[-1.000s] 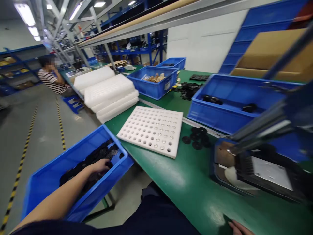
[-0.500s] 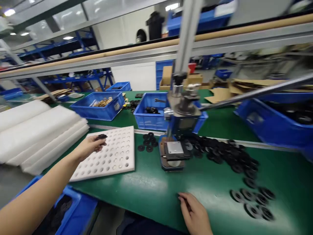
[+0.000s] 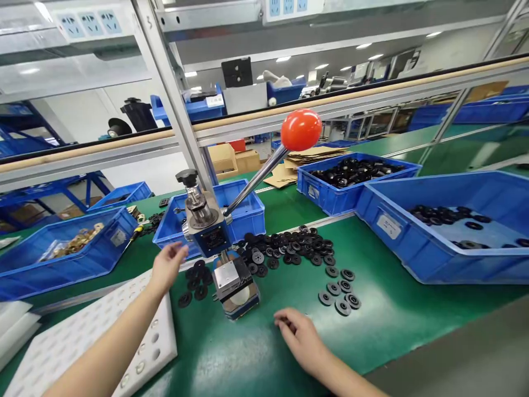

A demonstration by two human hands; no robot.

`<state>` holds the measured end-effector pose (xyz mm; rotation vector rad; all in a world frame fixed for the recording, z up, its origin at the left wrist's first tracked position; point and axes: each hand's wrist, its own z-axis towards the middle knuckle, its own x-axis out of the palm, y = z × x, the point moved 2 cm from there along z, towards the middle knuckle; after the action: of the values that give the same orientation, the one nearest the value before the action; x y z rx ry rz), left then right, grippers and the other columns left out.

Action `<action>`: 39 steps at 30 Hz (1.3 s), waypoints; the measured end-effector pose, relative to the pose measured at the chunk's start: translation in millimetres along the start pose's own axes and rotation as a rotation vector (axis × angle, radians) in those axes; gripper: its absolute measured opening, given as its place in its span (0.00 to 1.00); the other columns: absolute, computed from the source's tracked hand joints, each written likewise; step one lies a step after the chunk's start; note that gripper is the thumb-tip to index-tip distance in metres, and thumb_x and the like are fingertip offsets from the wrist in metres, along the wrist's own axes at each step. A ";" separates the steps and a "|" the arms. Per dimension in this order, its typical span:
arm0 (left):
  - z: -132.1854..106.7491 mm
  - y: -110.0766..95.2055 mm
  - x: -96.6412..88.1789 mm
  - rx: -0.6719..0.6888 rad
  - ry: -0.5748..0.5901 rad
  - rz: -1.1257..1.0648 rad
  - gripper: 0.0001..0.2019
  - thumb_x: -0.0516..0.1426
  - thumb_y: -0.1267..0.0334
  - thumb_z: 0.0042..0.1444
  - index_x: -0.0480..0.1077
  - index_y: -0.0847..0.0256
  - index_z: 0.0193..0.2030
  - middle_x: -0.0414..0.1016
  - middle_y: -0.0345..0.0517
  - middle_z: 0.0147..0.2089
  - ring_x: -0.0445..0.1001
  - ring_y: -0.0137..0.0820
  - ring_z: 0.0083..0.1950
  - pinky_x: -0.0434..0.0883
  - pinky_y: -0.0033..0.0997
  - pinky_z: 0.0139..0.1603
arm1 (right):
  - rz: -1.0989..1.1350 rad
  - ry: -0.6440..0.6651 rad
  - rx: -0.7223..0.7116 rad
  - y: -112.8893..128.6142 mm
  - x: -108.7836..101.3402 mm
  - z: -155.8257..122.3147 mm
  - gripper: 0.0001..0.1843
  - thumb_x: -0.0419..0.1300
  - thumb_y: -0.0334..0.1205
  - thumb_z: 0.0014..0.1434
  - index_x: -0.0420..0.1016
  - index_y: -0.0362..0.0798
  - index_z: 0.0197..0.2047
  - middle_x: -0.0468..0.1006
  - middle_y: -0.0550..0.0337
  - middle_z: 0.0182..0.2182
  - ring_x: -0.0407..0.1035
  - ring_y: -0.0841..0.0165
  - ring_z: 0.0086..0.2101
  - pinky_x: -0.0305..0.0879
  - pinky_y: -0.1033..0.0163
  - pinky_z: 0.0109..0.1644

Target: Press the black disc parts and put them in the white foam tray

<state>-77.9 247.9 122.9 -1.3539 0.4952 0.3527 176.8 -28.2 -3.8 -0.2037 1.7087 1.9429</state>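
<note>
My left hand reaches over the corner of a white foam tray with round holes, towards a small hand press. Its fingers point at the press; I see only its back, so what it holds is hidden. Just below it lies a small cluster of black discs. My right hand rests on the green table in front of the press base, fingers curled under. The press lever ends in a red ball. Many more black discs are spread to the right of the press.
Blue bins with black parts stand at the right and back right. Behind the press is another blue bin, and at the left one with brass-coloured parts. A slanted aluminium post rises behind the press.
My view has swung right from the bin beside the table to the press. My left hand left that bin with black discs and moved over the foam tray to the press. My right hand stayed on the table.
</note>
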 end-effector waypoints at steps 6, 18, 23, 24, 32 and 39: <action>-144.6 86.3 38.4 0.275 0.017 0.310 0.27 0.57 0.49 0.57 0.64 0.52 0.63 0.68 0.53 0.65 0.66 0.51 0.67 0.67 0.54 0.66 | -0.585 0.125 -0.108 -12.0 -37.2 111.9 0.23 0.51 0.35 0.61 0.71 0.47 0.58 0.71 0.46 0.57 0.63 0.58 0.57 0.61 0.48 0.59; -168.7 111.4 57.2 0.390 -0.056 0.487 0.21 0.54 0.52 0.60 0.71 0.50 0.59 0.69 0.53 0.65 0.68 0.51 0.66 0.70 0.57 0.65 | -0.801 0.352 -0.176 29.9 6.3 242.0 0.34 0.63 0.48 0.53 0.67 0.59 0.64 0.62 0.48 0.65 0.57 0.46 0.61 0.52 0.38 0.62; -178.7 87.4 52.5 0.386 0.045 0.516 0.22 0.54 0.56 0.61 0.69 0.54 0.61 0.66 0.56 0.67 0.66 0.50 0.68 0.69 0.56 0.65 | -0.826 0.350 -0.319 31.1 9.6 223.6 0.25 0.54 0.45 0.62 0.70 0.57 0.62 0.67 0.46 0.62 0.58 0.47 0.59 0.54 0.40 0.59; -179.5 83.8 52.5 0.389 0.052 0.516 0.22 0.54 0.56 0.61 0.69 0.56 0.62 0.66 0.58 0.67 0.65 0.51 0.68 0.69 0.57 0.65 | -0.831 0.354 -0.348 28.8 9.6 222.5 0.25 0.52 0.44 0.63 0.70 0.57 0.62 0.68 0.46 0.60 0.59 0.48 0.59 0.55 0.40 0.59; -178.4 86.0 59.2 0.352 0.054 0.470 0.24 0.57 0.56 0.60 0.66 0.60 0.62 0.64 0.63 0.68 0.62 0.52 0.69 0.65 0.62 0.66 | -0.880 0.364 -0.482 -0.4 4.0 211.2 0.23 0.53 0.40 0.60 0.77 0.53 0.56 0.73 0.46 0.55 0.62 0.51 0.57 0.62 0.45 0.56; -176.8 85.4 59.5 0.364 0.079 0.474 0.24 0.57 0.55 0.60 0.66 0.66 0.60 0.63 0.68 0.67 0.61 0.54 0.70 0.63 0.62 0.67 | -0.782 0.327 -0.606 -37.5 -15.9 180.2 0.20 0.50 0.38 0.62 0.80 0.54 0.50 0.77 0.52 0.53 0.70 0.57 0.50 0.71 0.53 0.50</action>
<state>-95.2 88.1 -4.5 -0.8902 0.9039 0.5665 250.4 141.1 3.9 -1.2572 0.9063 1.7759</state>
